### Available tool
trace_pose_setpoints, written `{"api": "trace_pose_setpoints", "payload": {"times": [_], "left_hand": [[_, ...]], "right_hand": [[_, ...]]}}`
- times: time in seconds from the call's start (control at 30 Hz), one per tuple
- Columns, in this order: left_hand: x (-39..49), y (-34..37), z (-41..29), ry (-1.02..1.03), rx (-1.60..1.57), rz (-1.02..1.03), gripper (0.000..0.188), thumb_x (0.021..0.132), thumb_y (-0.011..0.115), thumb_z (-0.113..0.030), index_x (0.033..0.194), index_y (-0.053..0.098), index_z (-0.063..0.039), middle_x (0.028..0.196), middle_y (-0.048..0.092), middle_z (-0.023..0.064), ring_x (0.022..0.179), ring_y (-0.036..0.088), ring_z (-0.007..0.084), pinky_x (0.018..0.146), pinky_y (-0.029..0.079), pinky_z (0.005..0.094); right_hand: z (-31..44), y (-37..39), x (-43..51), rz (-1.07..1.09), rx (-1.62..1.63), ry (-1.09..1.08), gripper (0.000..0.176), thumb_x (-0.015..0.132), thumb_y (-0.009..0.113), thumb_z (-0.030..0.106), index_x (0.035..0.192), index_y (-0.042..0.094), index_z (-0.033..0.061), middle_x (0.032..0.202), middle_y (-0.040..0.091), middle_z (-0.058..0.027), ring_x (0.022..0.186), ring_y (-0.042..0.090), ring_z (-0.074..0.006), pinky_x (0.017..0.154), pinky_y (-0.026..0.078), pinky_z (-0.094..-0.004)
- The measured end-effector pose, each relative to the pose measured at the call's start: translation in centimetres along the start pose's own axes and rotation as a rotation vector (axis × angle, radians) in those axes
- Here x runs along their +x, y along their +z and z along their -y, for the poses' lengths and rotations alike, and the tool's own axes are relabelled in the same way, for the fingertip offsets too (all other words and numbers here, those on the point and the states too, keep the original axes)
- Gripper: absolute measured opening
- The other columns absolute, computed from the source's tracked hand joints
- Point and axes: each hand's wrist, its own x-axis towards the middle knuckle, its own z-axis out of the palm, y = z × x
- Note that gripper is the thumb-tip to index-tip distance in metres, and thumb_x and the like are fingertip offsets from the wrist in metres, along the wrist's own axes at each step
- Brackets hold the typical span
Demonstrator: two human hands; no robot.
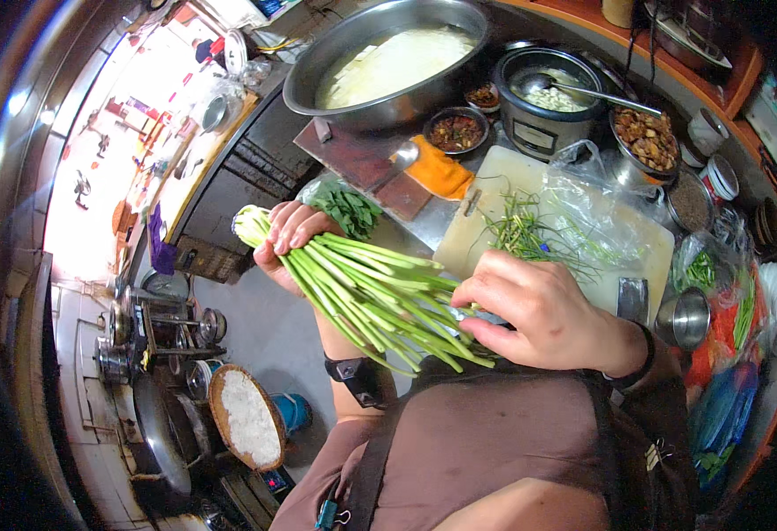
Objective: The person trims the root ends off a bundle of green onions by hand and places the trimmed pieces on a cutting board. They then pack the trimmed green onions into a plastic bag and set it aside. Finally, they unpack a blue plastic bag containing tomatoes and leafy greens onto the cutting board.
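Observation:
My left hand [298,232] is wrapped around a bunch of long green stalks [375,285], probably garlic scapes or flowering chives, near its pale, tightly gathered end. The stalks slant down to the right and fan out towards my right hand [528,308]. Its thumb and index finger are at the spread ends; whether they pinch a stalk is unclear. Beyond that hand, thin green trimmings [518,229] lie on a white cutting board [461,232] beside a clear plastic bag [587,206]. A metal blade, perhaps a cleaver [633,299], rests at the board's near side.
A large metal basin [302,86] holds white slabs in liquid. Behind the board stand a pot with a ladle [528,133] and a bowl of brown chunks [644,139]. An orange cloth [438,172] lies left of the board. Rice fills a woven basket [215,405] at lower left.

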Motion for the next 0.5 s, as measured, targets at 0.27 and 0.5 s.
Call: {"api": "trace_pose_setpoints", "payload": {"times": [0.27, 0.5], "left_hand": [[-0.1, 0.5, 0.8, 0.016, -0.030, -0.007, 0.020, 0.076, 0.066, -0.001, 0.086, 0.049, -0.007, 0.077, 0.053, -0.0005, 0.069, 0.056, 0.0113, 0.072, 0.049, 0.0283], [0.1, 0.5, 1.6, -0.041, -0.029, -0.031, 0.022, 0.076, 0.067, 0.004, 0.081, 0.049, -0.009, 0.074, 0.053, -0.0001, 0.069, 0.057, 0.0119, 0.071, 0.051, 0.0282]], "right_hand": [[0.2, 0.6, 0.3, 0.029, -0.085, 0.022, 0.026, 0.078, 0.074, 0.010, 0.102, 0.064, 0.0059, 0.093, 0.058, -0.0084, 0.074, 0.065, -0.0259, 0.062, 0.053, -0.0360], [0.3, 1.7, 0.6, -0.078, -0.143, -0.017, 0.012, 0.080, 0.068, 0.010, 0.089, 0.061, 0.0069, 0.087, 0.055, -0.0099, 0.068, 0.065, -0.0295, 0.057, 0.053, -0.0392]]}}
